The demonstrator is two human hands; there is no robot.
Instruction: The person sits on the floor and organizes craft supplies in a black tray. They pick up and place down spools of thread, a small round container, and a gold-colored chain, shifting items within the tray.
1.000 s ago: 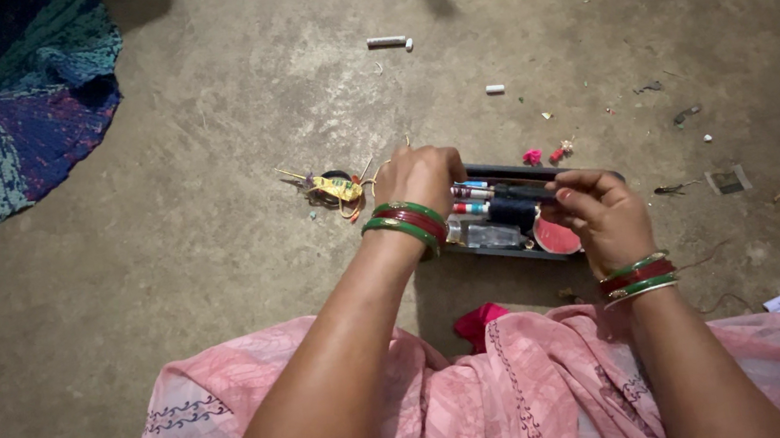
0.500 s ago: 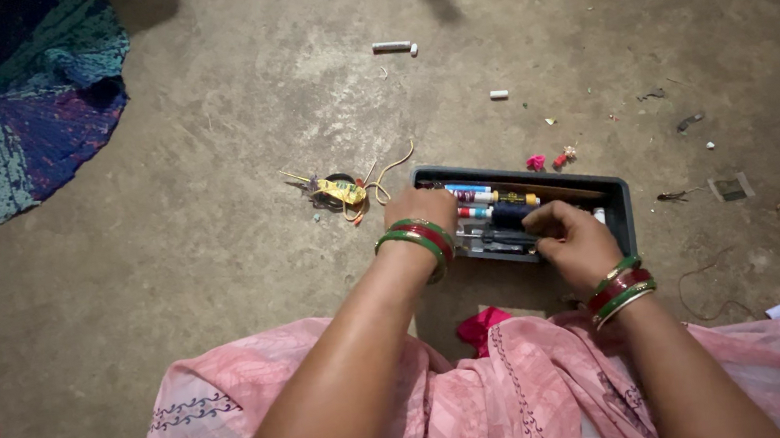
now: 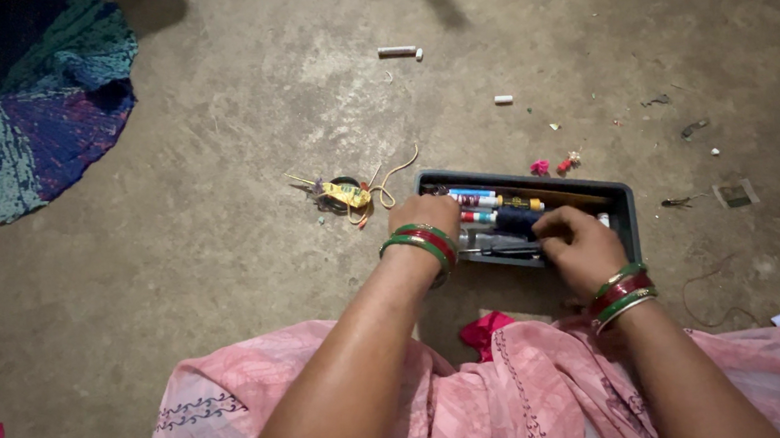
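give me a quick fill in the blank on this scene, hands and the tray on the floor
1. Both hands reach into a dark rectangular ____ standing on the floor.
2. The left hand and the right hand each wear red and ____ bangles at the wrist.
3. The small yellow object lies on the floor to the ____ of the tray.
4. The person's lap is covered in ____ cloth.

Missing words: tray; green; left; pink

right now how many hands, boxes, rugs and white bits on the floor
hands: 2
box: 1
rug: 1
white bits: 3
total: 7
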